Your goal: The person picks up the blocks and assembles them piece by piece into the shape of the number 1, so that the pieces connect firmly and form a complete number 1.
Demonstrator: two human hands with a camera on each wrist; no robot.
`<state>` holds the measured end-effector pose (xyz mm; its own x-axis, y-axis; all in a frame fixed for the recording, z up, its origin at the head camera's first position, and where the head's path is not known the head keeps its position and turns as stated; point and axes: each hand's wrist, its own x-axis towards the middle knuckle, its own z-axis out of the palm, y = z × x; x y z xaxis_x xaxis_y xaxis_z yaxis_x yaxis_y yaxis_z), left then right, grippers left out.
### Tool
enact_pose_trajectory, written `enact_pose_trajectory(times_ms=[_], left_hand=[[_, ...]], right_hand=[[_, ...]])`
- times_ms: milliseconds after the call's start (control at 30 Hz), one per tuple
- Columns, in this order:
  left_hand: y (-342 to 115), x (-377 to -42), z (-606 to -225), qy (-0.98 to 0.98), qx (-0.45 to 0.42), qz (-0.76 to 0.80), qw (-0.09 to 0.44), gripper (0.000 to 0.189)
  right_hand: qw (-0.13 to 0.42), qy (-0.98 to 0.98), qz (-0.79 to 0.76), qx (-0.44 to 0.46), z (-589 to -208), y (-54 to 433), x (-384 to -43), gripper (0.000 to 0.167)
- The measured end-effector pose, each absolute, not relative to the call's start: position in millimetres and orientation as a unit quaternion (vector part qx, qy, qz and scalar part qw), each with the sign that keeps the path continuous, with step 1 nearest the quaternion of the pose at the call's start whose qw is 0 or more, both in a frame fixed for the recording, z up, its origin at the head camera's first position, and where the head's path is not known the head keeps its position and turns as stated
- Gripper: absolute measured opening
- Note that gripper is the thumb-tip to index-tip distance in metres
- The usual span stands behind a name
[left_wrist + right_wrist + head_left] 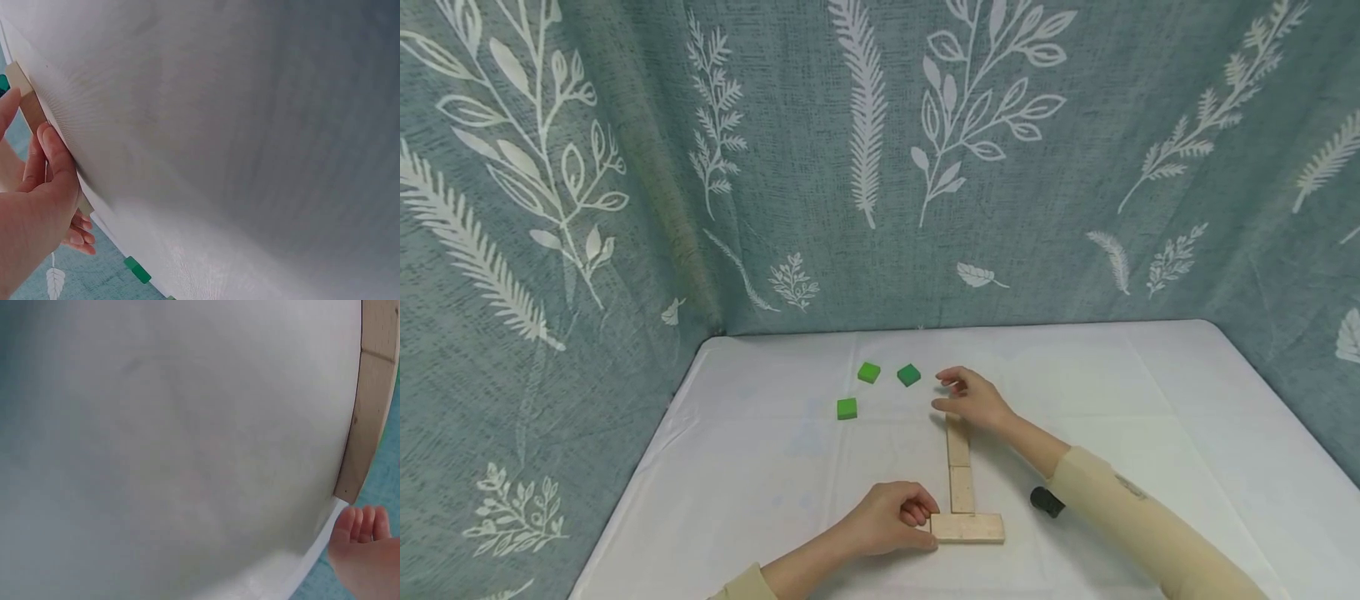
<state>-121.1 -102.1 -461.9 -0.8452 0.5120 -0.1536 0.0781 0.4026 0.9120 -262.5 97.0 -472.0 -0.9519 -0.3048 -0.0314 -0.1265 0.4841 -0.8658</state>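
Observation:
At the front of the white table, my left hand (891, 518) has its thumb and index finger at the two sides of a wooden block's left end, pinching it. That plain wooden block (967, 528) lies flat, crosswise. A second wooden block (961, 490) runs away from its back edge, with a third wooden block (958, 442) end to end beyond it. Beyond the far end of this row is my right hand (976, 402), thumb and fingers apart with nothing between them. In the right wrist view its fingers (362, 524) show just past the row's end.
Left of the right hand lie a dark green block (908, 375) and two bright green ones: a far block (868, 372) and a nearer block (847, 408). A small black object (1047, 502) is beside the right sleeve (1138, 517). A leaf-patterned curtain (910, 275) stands behind the table (745, 450).

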Motion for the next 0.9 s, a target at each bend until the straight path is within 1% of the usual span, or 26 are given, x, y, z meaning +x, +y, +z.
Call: enact_pose_trajectory(times_ms=[367,467,900], left_hand=[[-102,-121,-461,0.811,0.179,0.515,0.213,0.027],[-102,-121,-461,0.809,0.177,0.518,0.214,0.027],[-103,-120,-463,0.807,0.179,0.518,0.218,0.026]], right_hand=[[0.084,0.874,-0.452,-0.158,-471,86,-287,0.047],[0.091,0.878,-0.444,-0.153,-470,83,-293,0.047],[0.101,0.886,-0.417,-0.174,-465,67,-305,0.048]])
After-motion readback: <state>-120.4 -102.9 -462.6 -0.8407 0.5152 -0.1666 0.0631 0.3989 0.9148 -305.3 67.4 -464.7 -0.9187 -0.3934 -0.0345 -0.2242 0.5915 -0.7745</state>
